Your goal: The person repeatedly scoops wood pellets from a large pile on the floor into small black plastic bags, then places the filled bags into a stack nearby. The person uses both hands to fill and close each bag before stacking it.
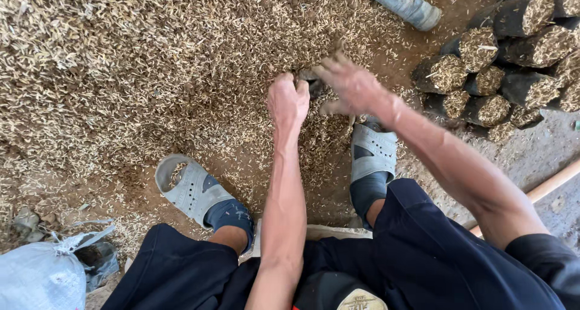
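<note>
The left hand [288,100] is clenched around a small dark bag [310,80] on the husk pile [121,74]. The right hand [349,83], fingers spread loosely, scoops husk beside it, with filled black bags [483,74] stacked nearby.

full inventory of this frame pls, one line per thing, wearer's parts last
husk pile: one, tan, spread over the ground, upper left and centre
small black bag: one, dark, mostly hidden between both hands
filled black bags: about ten, black with tan husk tops, lying stacked, upper right
grey sack: one, pale grey, lower left corner
pipe-like object: one, grey-blue, top edge
wooden pole: one, light brown, right edge
bare ground: brown and grey, right
sandals: two, grey, on dark-socked feet
trousers: dark navy, bottom
left hand: closed in a grip at the bag's rim
right hand: fingers spread over the bag, blurred
</note>
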